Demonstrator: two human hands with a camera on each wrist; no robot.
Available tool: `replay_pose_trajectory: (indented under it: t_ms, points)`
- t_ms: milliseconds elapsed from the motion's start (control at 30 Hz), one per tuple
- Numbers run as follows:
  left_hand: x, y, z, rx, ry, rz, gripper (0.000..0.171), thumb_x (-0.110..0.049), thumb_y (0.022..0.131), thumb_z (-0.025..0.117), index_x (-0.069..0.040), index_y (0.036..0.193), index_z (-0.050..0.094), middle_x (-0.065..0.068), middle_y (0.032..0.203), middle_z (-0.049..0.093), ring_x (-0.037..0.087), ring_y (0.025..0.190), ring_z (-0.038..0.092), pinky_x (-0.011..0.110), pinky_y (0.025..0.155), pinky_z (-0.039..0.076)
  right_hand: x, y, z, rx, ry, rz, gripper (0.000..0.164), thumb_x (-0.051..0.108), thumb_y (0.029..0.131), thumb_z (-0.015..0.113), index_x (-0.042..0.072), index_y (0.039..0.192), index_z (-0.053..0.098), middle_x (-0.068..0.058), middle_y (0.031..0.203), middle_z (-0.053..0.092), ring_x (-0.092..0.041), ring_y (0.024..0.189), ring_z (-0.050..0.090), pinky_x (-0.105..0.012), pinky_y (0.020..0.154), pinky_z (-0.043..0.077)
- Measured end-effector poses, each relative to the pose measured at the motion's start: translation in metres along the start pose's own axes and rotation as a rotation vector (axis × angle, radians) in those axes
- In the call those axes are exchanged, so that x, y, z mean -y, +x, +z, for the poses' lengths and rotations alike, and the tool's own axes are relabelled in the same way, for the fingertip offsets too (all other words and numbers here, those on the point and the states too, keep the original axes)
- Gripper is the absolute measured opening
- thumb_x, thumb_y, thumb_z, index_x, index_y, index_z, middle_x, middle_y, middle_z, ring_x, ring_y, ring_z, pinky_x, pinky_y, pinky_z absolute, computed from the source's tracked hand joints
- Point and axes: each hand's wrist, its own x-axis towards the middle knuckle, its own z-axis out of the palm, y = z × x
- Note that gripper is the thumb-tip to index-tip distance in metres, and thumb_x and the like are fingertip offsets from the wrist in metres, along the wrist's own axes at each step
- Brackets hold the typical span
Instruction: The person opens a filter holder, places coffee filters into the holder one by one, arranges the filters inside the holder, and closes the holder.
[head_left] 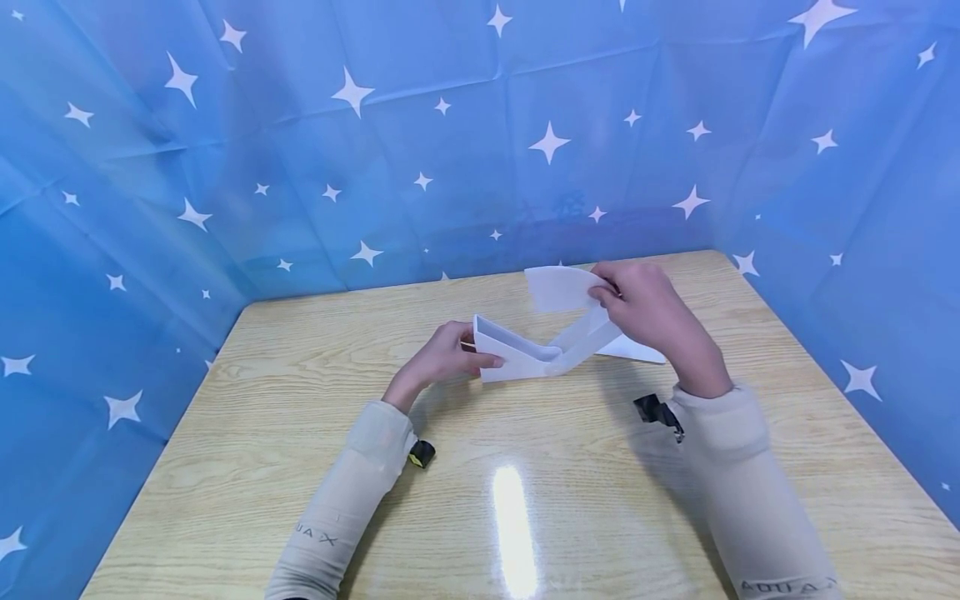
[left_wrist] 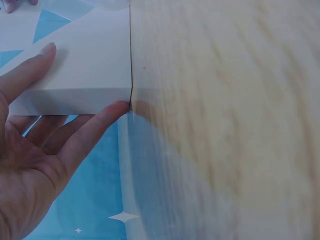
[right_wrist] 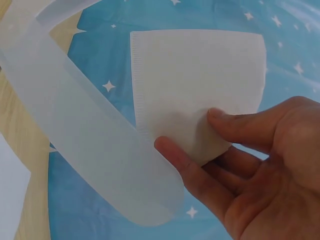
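Observation:
A white open-topped box with sloping sides (head_left: 517, 354) sits low over the table in the head view. My left hand (head_left: 453, 352) grips its left end, thumb on the near side, fingers at the far side. From its right end a translucent strip (head_left: 585, 337) slants up to the right, also seen with a rounded lower bend in the right wrist view. My right hand (right_wrist: 270, 150) pinches a white sheet (right_wrist: 195, 75) with a fine ribbed edge between thumb and fingers. In the head view this sheet spreads leftward from the fingertips.
A flat white piece (head_left: 633, 348) lies on the wood-grain table (head_left: 300, 433) behind the strip, below my right hand. A blue star-printed curtain (head_left: 450, 150) stands round the table's back and sides. Dark small devices (head_left: 422, 453) sit by both sleeves.

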Motion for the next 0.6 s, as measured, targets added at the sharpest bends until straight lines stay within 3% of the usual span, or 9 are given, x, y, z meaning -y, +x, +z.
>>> replay_pose_trajectory:
  t_ms: [233, 433, 600]
  points:
    - [0.000, 0.000, 0.000, 0.006, -0.005, 0.002, 0.037, -0.021, 0.090, 0.082, -0.012, 0.125, 0.071, 0.012, 0.114, 0.075, 0.035, 0.095, 0.073, 0.052, 0.076, 0.064, 0.001, 0.003, 0.008, 0.053, 0.015, 0.002, 0.014, 0.005, 0.103, 0.060, 0.002, 0.091, 0.065, -0.007, 0.067, 0.052, -0.022, 0.062, 0.043, -0.037, 0.066, 0.039]
    - [0.000, 0.000, 0.000, 0.006, -0.009, 0.000, 0.037, -0.021, 0.090, 0.082, -0.012, 0.124, 0.071, 0.012, 0.113, 0.075, 0.032, 0.096, 0.073, 0.050, 0.075, 0.064, 0.004, 0.004, 0.014, 0.099, 0.017, 0.000, 0.011, 0.005, 0.103, 0.059, 0.002, 0.097, 0.068, -0.008, 0.073, 0.060, -0.021, 0.063, 0.046, -0.037, 0.067, 0.042]
    - [0.000, 0.000, 0.000, 0.004, -0.015, 0.000, 0.037, -0.020, 0.090, 0.082, -0.011, 0.124, 0.071, 0.013, 0.113, 0.075, 0.031, 0.095, 0.073, 0.049, 0.075, 0.064, 0.007, 0.006, 0.018, 0.127, 0.007, -0.004, 0.013, 0.006, 0.104, 0.058, 0.003, 0.095, 0.066, -0.006, 0.070, 0.055, -0.020, 0.061, 0.042, -0.036, 0.067, 0.039]
